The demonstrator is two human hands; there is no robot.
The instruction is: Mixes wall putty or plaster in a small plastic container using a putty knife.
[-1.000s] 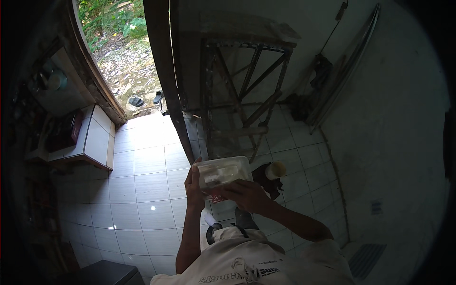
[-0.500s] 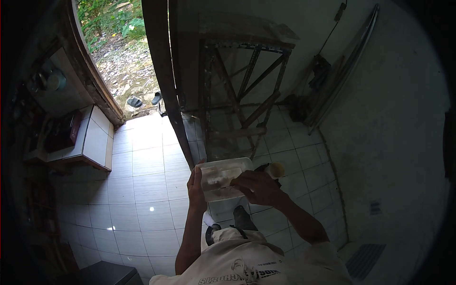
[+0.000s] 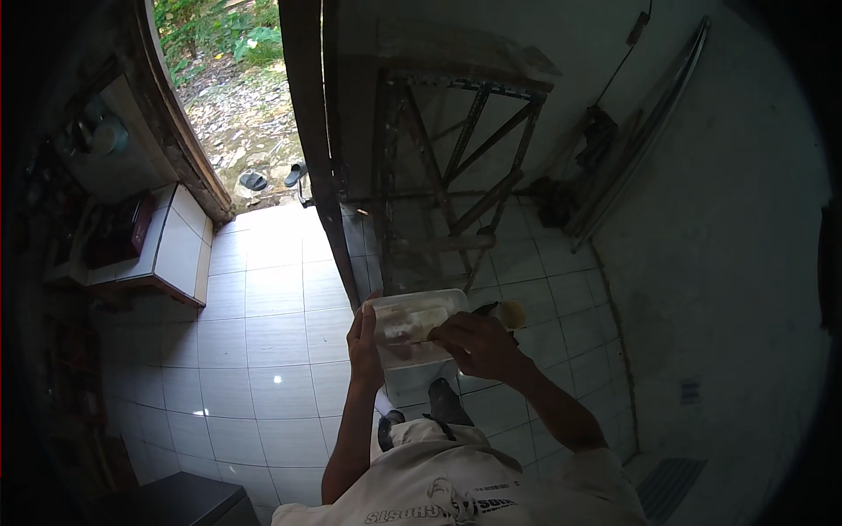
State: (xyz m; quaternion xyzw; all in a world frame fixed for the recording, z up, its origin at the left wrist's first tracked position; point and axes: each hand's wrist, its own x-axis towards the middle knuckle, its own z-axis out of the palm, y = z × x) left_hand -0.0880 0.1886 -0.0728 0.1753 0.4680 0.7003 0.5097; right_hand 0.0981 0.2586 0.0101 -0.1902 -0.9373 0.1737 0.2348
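Note:
In front of my body is a translucent rectangular plastic container (image 3: pixel 388 326). My left hand (image 3: pixel 365 349) grips its left side, thumb near the far corner. Something pale and some darker matter lie inside, too dim to name. My right hand (image 3: pixel 478 345) hangs over the container's right side with its fingers pinched together; whatever lies between them cannot be made out. Just past that hand is a round, pale yellow, cup-like thing (image 3: pixel 512 315), with a dark object (image 3: pixel 485 309) beside it, partly hidden.
An open doorway with dark sandals (image 3: pixel 253 181) outside is at the far left. A wooden door (image 3: pixel 317 131) stands ajar beside a dark frame stand (image 3: pixel 469 167). A tiled counter (image 3: pixel 180 250) lies left; a dark box-shaped surface (image 3: pixel 189 500) is at the lower left.
The whole view has shifted slightly, with the doorway a little further right. Both hands and the container keep nearly the same position and grip.

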